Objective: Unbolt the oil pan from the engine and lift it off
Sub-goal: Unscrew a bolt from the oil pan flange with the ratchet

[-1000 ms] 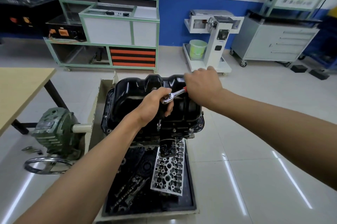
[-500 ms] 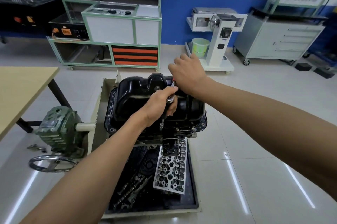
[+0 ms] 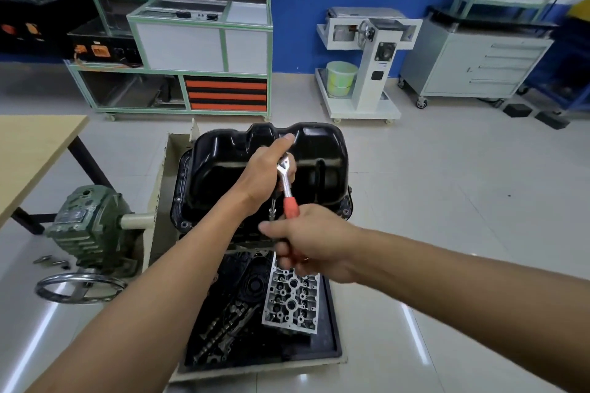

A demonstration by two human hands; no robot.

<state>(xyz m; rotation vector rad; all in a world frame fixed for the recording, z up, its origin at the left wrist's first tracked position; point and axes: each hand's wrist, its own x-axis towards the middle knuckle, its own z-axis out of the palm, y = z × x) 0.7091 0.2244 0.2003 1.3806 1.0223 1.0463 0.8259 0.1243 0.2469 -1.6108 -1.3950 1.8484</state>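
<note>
Pale floor tiles (image 3: pixel 447 201) surround the stand. Nearest, the right hand (image 3: pixel 314 244) clenches the wrench (image 3: pixel 287 185) by its red handle; just beyond, the left hand (image 3: pixel 265 175) grips its head, over the black oil pan (image 3: pixel 319 149).

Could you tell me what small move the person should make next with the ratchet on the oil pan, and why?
Probably swing the red handle back away from the body for another stroke. The right hand has the ratchet handle pulled near, the left hand steadies its head, and the oil pan sits seated on the engine, so the bolt seems not yet out.
</note>
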